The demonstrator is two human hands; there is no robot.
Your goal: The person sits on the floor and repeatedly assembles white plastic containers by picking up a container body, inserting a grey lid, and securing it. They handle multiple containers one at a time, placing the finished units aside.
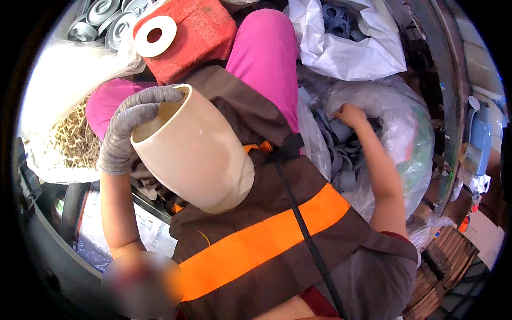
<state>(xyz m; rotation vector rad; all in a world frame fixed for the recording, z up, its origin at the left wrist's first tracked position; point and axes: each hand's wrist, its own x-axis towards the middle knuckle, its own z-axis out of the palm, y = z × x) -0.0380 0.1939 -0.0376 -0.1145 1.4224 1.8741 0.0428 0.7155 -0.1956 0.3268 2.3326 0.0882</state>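
A cream, tapered, hollow vessel (194,149) leans across my lap, its open mouth tilted to the upper left. My left hand (125,125), in a grey knitted glove, grips it at the rim, with fingertips over the edge of the opening. Out to the right, my bare right hand (351,114) reaches into a clear plastic bag (394,106) of curved grey plastic parts (341,160). Its fingers are bent together right against the grey pieces; whatever is between them is hidden.
A cream ring-shaped disc (155,36) lies on a red cloth-covered block (192,37) ahead of me. Grey round parts (104,21) are piled at the far left, above a bag of small beige pieces (74,136). A white sack (352,53) of dark grey parts stands far right.
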